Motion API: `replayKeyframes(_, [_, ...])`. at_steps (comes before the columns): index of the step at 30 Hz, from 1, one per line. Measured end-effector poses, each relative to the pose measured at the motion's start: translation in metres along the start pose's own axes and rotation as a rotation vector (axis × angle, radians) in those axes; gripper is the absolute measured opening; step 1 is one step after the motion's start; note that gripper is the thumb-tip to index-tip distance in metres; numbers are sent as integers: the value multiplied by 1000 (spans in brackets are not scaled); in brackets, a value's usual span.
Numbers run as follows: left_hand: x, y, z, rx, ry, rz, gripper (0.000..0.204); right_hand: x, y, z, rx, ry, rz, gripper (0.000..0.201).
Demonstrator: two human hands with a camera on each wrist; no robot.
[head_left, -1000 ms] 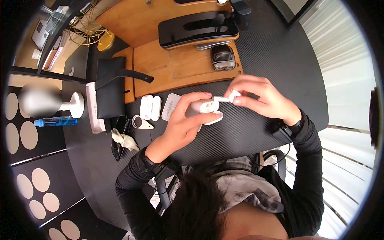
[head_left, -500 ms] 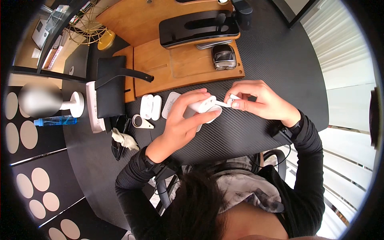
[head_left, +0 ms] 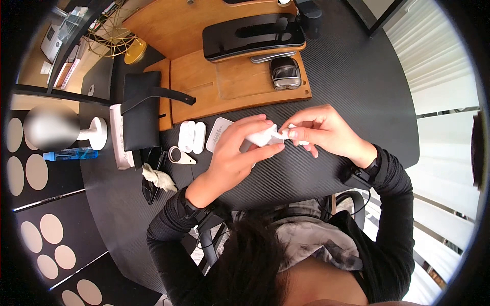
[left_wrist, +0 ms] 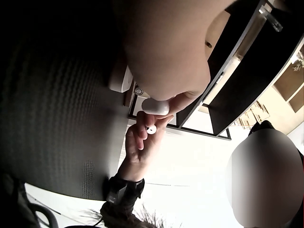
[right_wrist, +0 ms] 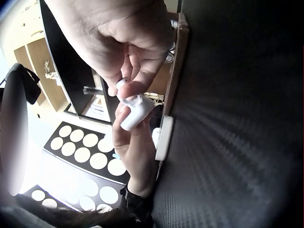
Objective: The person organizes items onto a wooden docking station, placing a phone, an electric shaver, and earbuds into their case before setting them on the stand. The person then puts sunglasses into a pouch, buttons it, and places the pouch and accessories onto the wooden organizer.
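In the head view the left hand (head_left: pixel 229 155) grips a white earbud case (head_left: pixel 261 136) between thumb and fingers. At its right, the right hand (head_left: pixel 332 131) pinches a small white earbud (head_left: pixel 291 131) at the case's near end. The right wrist view shows the right hand (right_wrist: pixel 126 42) with the earbud (right_wrist: pixel 122 83) at the opening of the case (right_wrist: pixel 137 113), which the left hand (right_wrist: pixel 135 154) holds. From the left wrist, the case (left_wrist: pixel 156 106) and the round tip of an earbud (left_wrist: pixel 151 129) show; whether they touch is unclear.
Left of the hands lie a white open case (head_left: pixel 192 136), a white square pad (head_left: pixel 218 133) and a ring-shaped item (head_left: pixel 181 156). Beyond them stands a wooden organizer (head_left: pixel 240 86) with a black shaver (head_left: pixel 285 73). A black pouch (head_left: pixel 142 112) and crumpled cloth (head_left: pixel 159 178) lie farther left.
The right hand has tilted and moved slightly down and left, bringing the earbud closer to the case. The left hand keeps its grip, with the case turned a little.
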State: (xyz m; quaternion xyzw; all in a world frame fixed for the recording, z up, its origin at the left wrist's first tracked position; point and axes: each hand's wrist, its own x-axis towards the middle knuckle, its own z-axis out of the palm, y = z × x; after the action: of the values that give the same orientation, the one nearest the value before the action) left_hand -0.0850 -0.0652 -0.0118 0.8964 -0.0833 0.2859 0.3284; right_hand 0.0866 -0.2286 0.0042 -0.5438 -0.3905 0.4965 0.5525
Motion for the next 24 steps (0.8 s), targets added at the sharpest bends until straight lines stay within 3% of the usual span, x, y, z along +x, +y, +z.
replayKeyframes(8, [0,-1,2,-3,-63,23,29,2,3,0,-232,84,-66,17])
replayKeyframes(13, [0,-1,5,-59,-4,5,32,3,2,3,-322,129,-243,15])
replayKeyframes(20, [-3,-2,4,-83,-8,12,35,1,7,2,-307,76,-191,19])
replayKeyframes(22, [-2,1,1,-87,-115,11,33,0,9,3,-263,65,-221,19])
replayKeyframes(24, [-3,1,2,-87,-95,12,33,0,6,5,-299,56,-246,20])
